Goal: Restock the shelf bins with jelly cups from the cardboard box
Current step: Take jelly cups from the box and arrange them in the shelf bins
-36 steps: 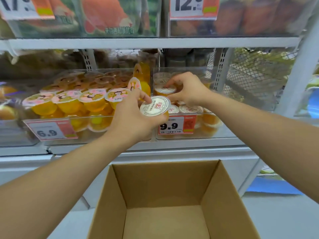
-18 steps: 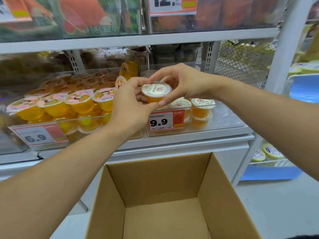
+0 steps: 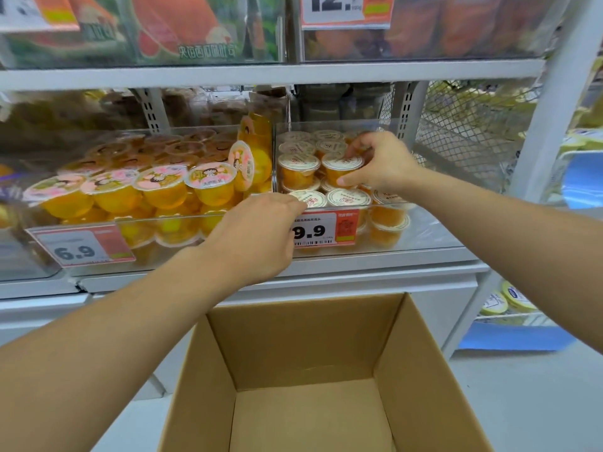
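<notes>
nearest, the open brown cardboard box [image 3: 306,380] stands below the shelf with its flaps up; the part of its floor that shows is bare. above it, on the white metal shelf [image 3: 375,259], two clear plastic bins sit side by side along the front edge. the left clear bin [image 3: 182,223], tagged 6.9, is piled with yellow jelly cups with pink cartoon lids [image 3: 208,187], a few tipped on their sides against the divider. the right clear bin [image 3: 424,223], tagged 9.9, holds orange jelly cups with white round lids [image 3: 349,199], stacked in layers toward its left side and back; its right end shows bare floor.

the left hand [image 3: 257,236] reaches to the front edge of the right bin, fingers curled over the rim by the frontmost cup; whether it grips anything cannot be told. farther in, the right hand [image 3: 381,161] grips one white-lidded orange jelly cup [image 3: 342,169] from above, thumb at its front wall, fingers on the lid, the cup sitting on the stack's upper layer.

behind the bins stand slotted white uprights [image 3: 404,109] and a wire mesh panel [image 3: 466,125].
</notes>
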